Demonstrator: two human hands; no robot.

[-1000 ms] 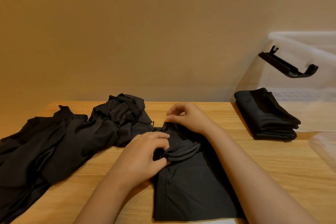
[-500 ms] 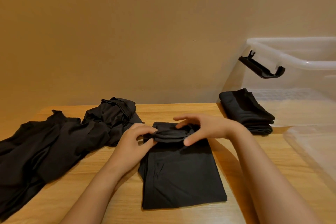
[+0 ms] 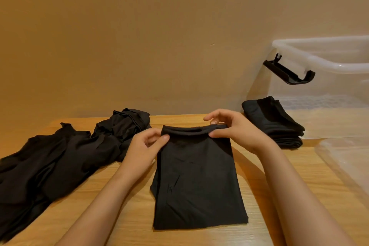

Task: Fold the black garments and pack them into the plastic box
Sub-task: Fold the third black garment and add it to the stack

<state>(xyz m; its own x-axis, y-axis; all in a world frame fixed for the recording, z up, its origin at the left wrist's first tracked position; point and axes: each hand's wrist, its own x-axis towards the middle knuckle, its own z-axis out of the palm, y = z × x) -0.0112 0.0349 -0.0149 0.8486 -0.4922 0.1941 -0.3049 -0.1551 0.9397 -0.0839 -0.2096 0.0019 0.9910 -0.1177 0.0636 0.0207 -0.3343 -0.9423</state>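
A partly folded black garment [image 3: 196, 181] lies flat in the middle of the wooden table [image 3: 265, 195], a long rectangle running toward me. My left hand [image 3: 146, 147] pinches its far left corner. My right hand [image 3: 233, 128] pinches the far right corner of the same edge. That far edge is slightly rolled between the two hands. A heap of unfolded black garments [image 3: 60, 158] sprawls on the left of the table. Inside the clear plastic box [image 3: 327, 60] at the right sits a stack of folded black garments [image 3: 273, 120].
The box stands against the tan wall, with a black latch handle [image 3: 289, 73] sticking out from its near rim. A clear plastic lid [image 3: 351, 158] lies flat on the table at the right edge, in front of the box.
Both hands have spread apart along the garment's far edge, from bunched together near its middle to its two corners. The crumpled fold there is now pulled straight.
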